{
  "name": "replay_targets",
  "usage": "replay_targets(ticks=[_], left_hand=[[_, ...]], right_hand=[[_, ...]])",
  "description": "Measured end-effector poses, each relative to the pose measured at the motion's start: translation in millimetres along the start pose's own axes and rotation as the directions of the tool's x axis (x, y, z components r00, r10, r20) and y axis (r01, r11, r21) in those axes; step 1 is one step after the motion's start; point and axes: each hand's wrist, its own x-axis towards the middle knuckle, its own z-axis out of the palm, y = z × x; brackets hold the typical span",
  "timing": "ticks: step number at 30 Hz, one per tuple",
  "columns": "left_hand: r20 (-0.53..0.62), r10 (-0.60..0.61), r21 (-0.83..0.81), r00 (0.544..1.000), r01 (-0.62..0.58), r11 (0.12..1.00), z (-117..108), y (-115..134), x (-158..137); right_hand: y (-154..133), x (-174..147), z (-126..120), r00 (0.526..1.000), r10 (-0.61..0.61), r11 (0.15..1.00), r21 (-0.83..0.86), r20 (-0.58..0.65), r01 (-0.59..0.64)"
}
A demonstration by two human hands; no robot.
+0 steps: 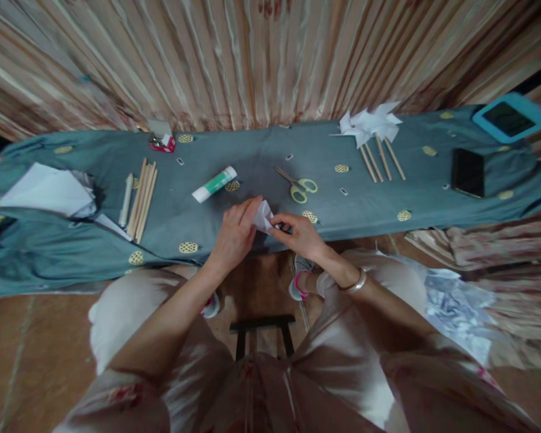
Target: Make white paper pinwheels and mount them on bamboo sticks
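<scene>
White paper [262, 217] partly hidden by left hand [238, 230] and right hand [301, 233]

White paper [262, 219] in left hand [237, 231] and right hand [301, 234], scissors [296, 182] and glue stick [215, 184] beyond on blue-green cloth [256, 150]

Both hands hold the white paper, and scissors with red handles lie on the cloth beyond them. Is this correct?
Not red: the head view shows the scissors with yellow-green handles. They do lie on the cloth beyond the left hand and right hand, which hold the white paper.
</scene>
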Motion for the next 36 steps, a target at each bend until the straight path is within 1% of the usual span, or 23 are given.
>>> replay_targets(ticks=[4,6,8,10,14,16,19,22,25,27,30,33,36], left_hand=[[-0.014,0.106,0.057,0.994,-0.105,0.993,-6.2,3.4,2.5],[-0.008,0.162,0.088,0.987,-0.161,0.983,-9.9,1.8,2.7],[-0.013,0.198,0.111,0.98,-0.196,0.974,-12.9,-1.5,2.3],[-0.015,0.2,0.14,0.98,-0.196,0.97,-15.2,-4.8,1.4],[0.024,0.161,0.164,0.987,-0.163,0.973,-16.5,-8.6,-3.4],[0.045,0.149,0.141,0.988,-0.154,0.978,-15.3,-9.1,-7.7],[0.069,0.146,0.108,0.987,-0.153,0.982,-12.2,-9.3,-15.3],[0.09,0.139,0.057,0.986,-0.144,0.988,-9.8,-10.0,-22.8],[0.094,0.111,-0.029,0.989,-0.109,0.994,-9.9,-10.5,-28.8],[0.078,0.092,-0.092,0.993,-0.085,0.992,-11.5,-10.0,-31.4],[0.066,0.054,-0.176,0.996,-0.041,0.984,-15.7,-7.7,-32.8],[0.068,-0.032,-0.223,0.997,0.046,0.974,-19.5,-5.8,-32.9],[0.079,-0.126,-0.241,0.989,0.142,0.96,-19.5,-7.1,-33.2]], right_hand=[[4.1,0.4,0.3,0.997,0.062,0.997,0.055,-0.051,-0.059],[5.5,-0.5,1.1,0.995,0.074,0.996,0.064,-0.071,-0.07],[5.6,-2.2,1.3,0.996,0.062,0.996,0.064,-0.069,-0.058],[5.2,-4.3,0.4,0.999,0.027,0.999,0.038,-0.045,-0.025],[7.3,-8.5,-2.7,0.993,-0.115,0.986,-0.125,0.01,0.115],[9.8,-10.2,-3.0,0.984,-0.18,0.959,-0.22,0.015,0.178],[12.2,-11.4,-2.4,0.969,-0.249,0.909,-0.344,0.007,0.236],[11.6,-10.6,-3.5,0.95,-0.311,0.869,-0.409,-0.015,0.278],[10.5,-9.3,-6.6,0.935,-0.355,0.85,-0.42,-0.014,0.316],[10.6,-8.9,-8.9,0.937,-0.349,0.854,-0.41,0.003,0.32],[11.2,-8.2,-11.2,0.952,-0.306,0.887,-0.355,0.028,0.296],[10.9,-5.6,-11.6,0.969,-0.242,0.93,-0.272,0.059,0.249],[10.5,-1.5,-10.1,0.981,-0.186,0.957,-0.215,0.055,0.193]])
